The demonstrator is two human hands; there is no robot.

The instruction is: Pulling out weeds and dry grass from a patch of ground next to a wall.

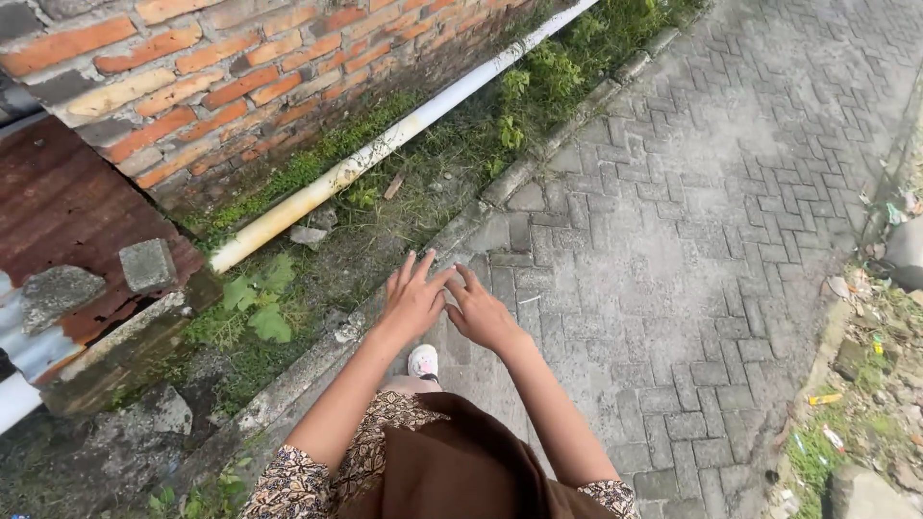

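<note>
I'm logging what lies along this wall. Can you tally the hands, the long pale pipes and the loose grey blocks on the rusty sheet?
Hands: 2, left hand and right hand, empty, fingertips touching
Long pale pipe: 1
Grey blocks: 2, larger block and smaller block
Total: 5

Your left hand [411,300] and right hand [478,312] met fingertip to fingertip above the grey herringbone paving [692,240]. The long white pipe [385,144] lay left of them along the foot of the red brick wall [231,77], with the concrete kerb [500,187] between pipe and paving.
</note>
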